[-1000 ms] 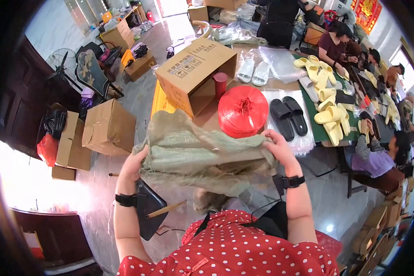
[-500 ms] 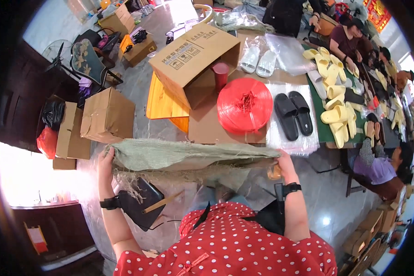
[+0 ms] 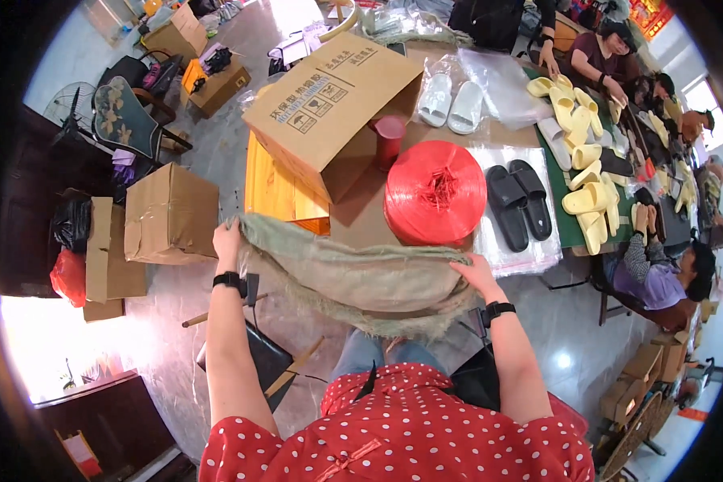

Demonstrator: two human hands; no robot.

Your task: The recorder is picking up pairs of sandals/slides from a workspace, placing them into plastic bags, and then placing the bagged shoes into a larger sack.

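Observation:
Between my two hands hangs a grey-green woven sack (image 3: 337, 273) with frayed threads along its edge. Its mouth gapes a little toward me, and its far rim sags in front of the table. My left hand (image 3: 227, 239) grips one corner of the mouth, fingers closed on the cloth. At the other end, my right hand (image 3: 477, 274) pinches the rim, close to the near edge of the table. Just beyond the sack stands a large roll of red plastic twine (image 3: 434, 193). Whatever the sack may hold cannot be seen.
On the table lie an open cardboard box (image 3: 333, 96), a red cup (image 3: 390, 138), black slides (image 3: 516, 202), white slides (image 3: 450, 104) and yellow slippers (image 3: 590, 201). A closed carton (image 3: 171, 213) stands left. A black stool (image 3: 261, 353) is near my legs. Several people sit at right.
The sack's mouth has gone from stretched nearly flat to sagging and wider. My left hand has moved right and farther out, bringing my hands closer together. The view has shifted slightly.

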